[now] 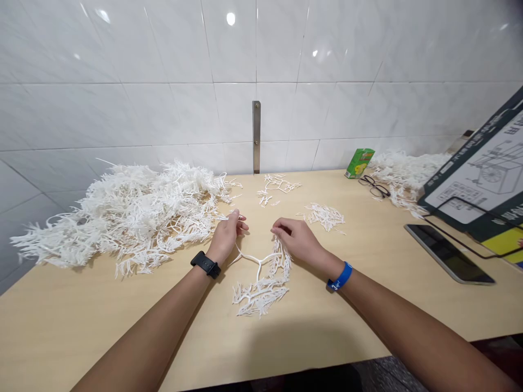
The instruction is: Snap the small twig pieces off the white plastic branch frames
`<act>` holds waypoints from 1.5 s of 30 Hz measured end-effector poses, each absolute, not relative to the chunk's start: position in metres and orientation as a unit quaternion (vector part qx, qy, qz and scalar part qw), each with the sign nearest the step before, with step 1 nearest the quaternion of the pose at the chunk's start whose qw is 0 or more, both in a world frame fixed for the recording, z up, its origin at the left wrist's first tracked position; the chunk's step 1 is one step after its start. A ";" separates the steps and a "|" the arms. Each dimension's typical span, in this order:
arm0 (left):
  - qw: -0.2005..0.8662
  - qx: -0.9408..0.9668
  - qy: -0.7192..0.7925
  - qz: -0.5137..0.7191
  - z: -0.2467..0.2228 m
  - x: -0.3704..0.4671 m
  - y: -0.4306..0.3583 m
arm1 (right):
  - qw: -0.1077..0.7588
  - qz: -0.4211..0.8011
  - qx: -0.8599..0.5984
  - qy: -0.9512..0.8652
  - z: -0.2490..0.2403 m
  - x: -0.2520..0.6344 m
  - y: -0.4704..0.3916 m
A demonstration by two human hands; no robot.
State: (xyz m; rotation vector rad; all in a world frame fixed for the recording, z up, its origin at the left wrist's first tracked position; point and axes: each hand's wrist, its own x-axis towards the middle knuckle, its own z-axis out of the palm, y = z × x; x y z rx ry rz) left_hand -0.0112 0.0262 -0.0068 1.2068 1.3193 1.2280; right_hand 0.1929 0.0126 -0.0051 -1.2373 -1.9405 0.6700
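Note:
A white branched plastic piece (pixel 260 262) lies on the table between my hands, its feathery tips spread toward me and to the right. My left hand (pixel 227 234), with a black watch on the wrist, is closed near the piece's upper left branch, thumb against the fingers; a thin white strand shows at the fingertips. My right hand (pixel 297 237), wearing a blue wristband, pinches at the top of the right branch; what lies between its fingertips is too small to make out. Beyond it is a small pile of white bits (pixel 326 216).
A large heap of white branched pieces (pixel 143 207) fills the left. Loose pieces (pixel 280 184) lie near the wall. On the right are a green box (pixel 360 163), glasses (pixel 375 187), another white heap (pixel 408 171), a phone (pixel 449 255) and a large printed box (pixel 482 174).

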 end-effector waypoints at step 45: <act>0.539 0.703 0.383 0.262 0.006 -0.003 0.004 | 0.360 0.530 -0.347 -0.685 -0.014 0.183 0.007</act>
